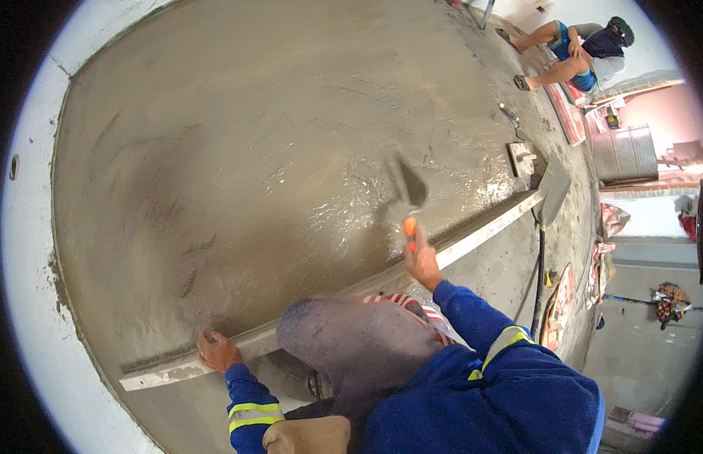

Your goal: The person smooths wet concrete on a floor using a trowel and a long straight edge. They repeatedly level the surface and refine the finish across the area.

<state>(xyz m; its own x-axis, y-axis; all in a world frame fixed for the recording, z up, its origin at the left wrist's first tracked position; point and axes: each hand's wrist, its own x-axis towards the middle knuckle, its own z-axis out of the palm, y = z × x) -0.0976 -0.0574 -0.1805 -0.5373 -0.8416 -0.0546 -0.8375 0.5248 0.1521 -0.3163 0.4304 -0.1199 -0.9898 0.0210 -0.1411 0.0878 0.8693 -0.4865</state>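
Observation:
My right hand (pixel 422 262) is closed round the orange handle of a pointed trowel (pixel 412 186). Its blade sits at the surface of the wet, shiny grey mortar (pixel 268 129). A long, pale straightedge (pixel 488 235) crosses in front of me, from the lower left wall up to the right. Over its left end curls my left hand (pixel 218 352), thumb and fingers at its far edge. My leg hides the middle of the straightedge.
A shovel (pixel 553 193) lies by the straightedge's far end, beside a hand float (pixel 522 160) and another trowel (pixel 509 115). Someone sits at the upper right near bags (pixel 565 113) and a metal drum (pixel 625 153). A white wall (pixel 35 227) bounds the left.

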